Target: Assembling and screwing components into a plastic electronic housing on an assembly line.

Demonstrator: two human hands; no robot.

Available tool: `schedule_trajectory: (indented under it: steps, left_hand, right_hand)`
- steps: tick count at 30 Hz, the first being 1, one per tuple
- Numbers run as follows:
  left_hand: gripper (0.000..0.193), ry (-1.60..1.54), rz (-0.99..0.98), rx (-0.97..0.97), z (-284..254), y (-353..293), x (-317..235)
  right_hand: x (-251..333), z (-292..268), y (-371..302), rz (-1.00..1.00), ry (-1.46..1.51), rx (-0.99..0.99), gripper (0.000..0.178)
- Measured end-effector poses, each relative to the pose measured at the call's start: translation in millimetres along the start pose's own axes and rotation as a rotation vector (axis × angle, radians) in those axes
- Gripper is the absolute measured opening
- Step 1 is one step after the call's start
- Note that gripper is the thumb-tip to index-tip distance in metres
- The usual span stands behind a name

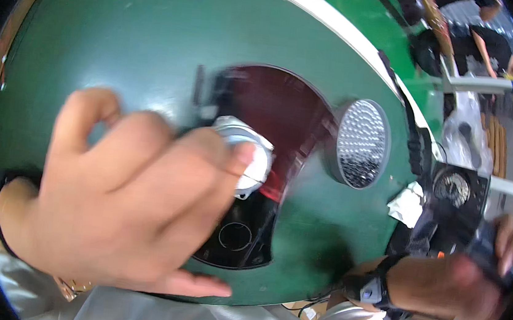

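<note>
My left hand (136, 191) reaches over a glossy black and dark red panel (274, 100) with a curved outline. A fingertip rests on a round silver metal part (258, 166) lying on the panel. The thumb stretches apart below it, and other fingers are bent. Parts of the panel and the round part are hidden under the hand. At the far right, my blurred right hand (472, 289) curls around something dark that I cannot make out. A round grey tray (386, 142) of small dark and shiny pieces, perhaps screws, stands right of the panel.
The green table (121, 30) has a pale edge at the far right. By that edge lie a crumpled white tissue (408, 205) and a black device with a round grille (454, 188). A clear plastic bag (463, 133) hangs beyond. Other people work at the upper right.
</note>
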State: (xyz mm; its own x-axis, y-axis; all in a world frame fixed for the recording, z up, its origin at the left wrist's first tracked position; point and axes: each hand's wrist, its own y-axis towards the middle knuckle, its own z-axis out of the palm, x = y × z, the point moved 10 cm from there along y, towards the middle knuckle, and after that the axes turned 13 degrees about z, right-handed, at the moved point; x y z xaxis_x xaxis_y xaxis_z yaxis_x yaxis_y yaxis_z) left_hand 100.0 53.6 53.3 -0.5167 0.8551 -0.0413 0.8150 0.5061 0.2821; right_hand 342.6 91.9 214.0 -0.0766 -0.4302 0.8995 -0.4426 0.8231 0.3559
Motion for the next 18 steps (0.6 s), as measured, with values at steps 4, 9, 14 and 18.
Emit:
schedule_trajectory:
  steps: [4, 9, 14, 18]
  left_hand:
    - [0.080, 0.127, -0.019, -0.045, 0, 7, -5]
    - [0.057, -0.009, 0.050, -0.070, 13, 4, -1]
    - [0.058, -0.137, 0.142, -0.124, 18, 6, 4]
    - [0.059, -0.159, 0.106, -0.086, 16, 10, 8]
  right_hand:
    - [-60, -47, 2, 0.018, 0.097, -0.613, 0.024]
    - [-109, -55, 15, -0.028, 0.100, -0.644, 0.021]
    - [-117, -55, 19, -0.038, 0.118, -0.650, 0.019]
    - [-120, -54, 19, -0.031, 0.093, -0.647, 0.019]
